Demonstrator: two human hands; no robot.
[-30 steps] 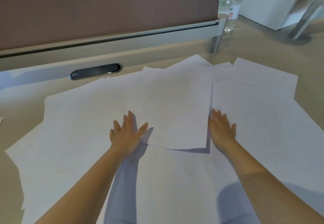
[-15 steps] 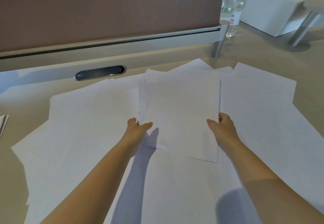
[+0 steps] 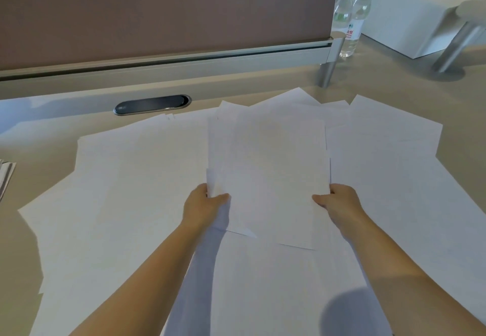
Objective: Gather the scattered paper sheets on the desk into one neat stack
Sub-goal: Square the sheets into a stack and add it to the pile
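Note:
Several white paper sheets lie spread over the beige desk (image 3: 39, 130). A small bundle of sheets (image 3: 271, 172) is raised in the middle, its near end lifted off the sheets below. My left hand (image 3: 203, 204) grips the bundle's left edge, thumb on top. My right hand (image 3: 336, 203) grips its right edge, thumb on top too. More loose sheets (image 3: 126, 191) cover the desk to the left, and others (image 3: 389, 167) lie to the right and under my forearms.
A brown partition (image 3: 163, 7) with a metal rail runs along the back. A dark oval cable port (image 3: 152, 104) sits behind the sheets. Two water bottles (image 3: 351, 17) and a white box (image 3: 410, 12) stand at the back right. A dark object (image 3: 5, 178) shows at the left edge.
My hands went from lying flat on the sheets to gripping the middle sheets by both edges and lifting them together as a bundle.

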